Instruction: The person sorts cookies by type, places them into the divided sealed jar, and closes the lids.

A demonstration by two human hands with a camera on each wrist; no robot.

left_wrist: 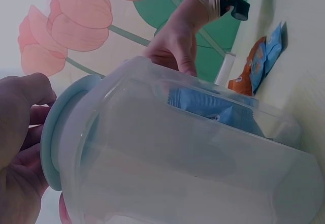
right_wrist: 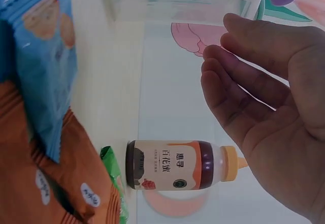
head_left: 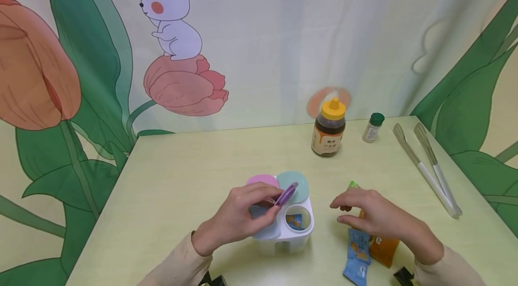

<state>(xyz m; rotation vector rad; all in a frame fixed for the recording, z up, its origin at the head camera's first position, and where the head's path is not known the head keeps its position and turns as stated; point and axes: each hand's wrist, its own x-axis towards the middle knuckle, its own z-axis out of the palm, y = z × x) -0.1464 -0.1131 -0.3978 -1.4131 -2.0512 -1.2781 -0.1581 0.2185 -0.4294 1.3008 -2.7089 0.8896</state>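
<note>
Across the top and sides of the head view hangs one printed cloth (head_left: 263, 29), with one white rabbit at its upper left. Below it spreads one pale table (head_left: 182, 164). At the lower centre stands one white box (head_left: 297, 237) with four compartments, one of them, the front right, uncovered. One pair of tongs (head_left: 430, 182) lies at the right of the frame, its two arms spread apart at the far end.

Two hands reach over the table. At the lower centre, the left hand (head_left: 243, 214) pinches a lid between thumb and fingers; at the lower right, the right hand (head_left: 376, 214) hovers with thumb and fingers apart and loosely bent, above the packets.

One yellow-capped bottle (head_left: 328, 135) stands right of centre. At the lower right, blue (head_left: 358, 246) and orange packets (head_left: 384, 250) overlap, so I cannot count them exactly; one green packet (head_left: 354, 184) shows behind.

Four lids are visible: a pink lid (head_left: 263, 180), a teal lid (head_left: 297, 187) and a pale blue lid (head_left: 269, 230) on the box, and the purple lid (head_left: 287, 194) tilted up in the left hand. One green-capped jar (head_left: 371, 132) stands at right. At least one blue packet (head_left: 295, 221) shows inside the uncovered compartment.
</note>
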